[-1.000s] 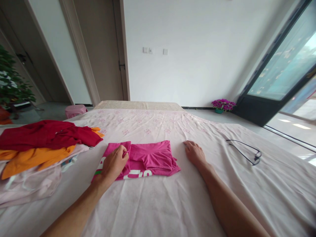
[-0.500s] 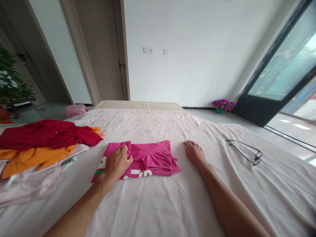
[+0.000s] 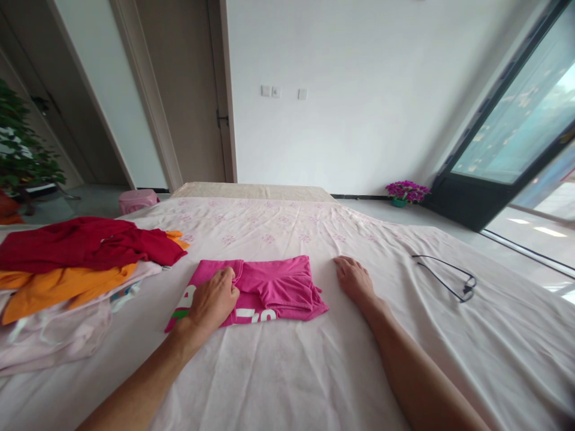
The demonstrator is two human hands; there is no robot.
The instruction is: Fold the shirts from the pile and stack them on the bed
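Observation:
A pink shirt [image 3: 287,281] with white and green print lies folded into a flat bundle on the cloth-covered surface in front of me. My left hand [image 3: 215,297] is closed on the left part of this shirt, fingers curled at a folded edge; the fingertips are partly hidden. To the right of the bundle, apart from it, my right hand [image 3: 356,279] rests palm down on the pale sheet [image 3: 287,371], fingers stretched out and holding nothing.
A heap of clothes lies at the left, with a red garment [image 3: 85,245] over an orange one [image 3: 67,290]. Black-framed glasses [image 3: 467,290] lie at the right. On the floor beyond are a pink stool [image 3: 138,201] and potted purple flowers [image 3: 406,191].
My left hand and the folded edge under it have shifted slightly; that edge now reaches a little farther right. My right hand stays in place.

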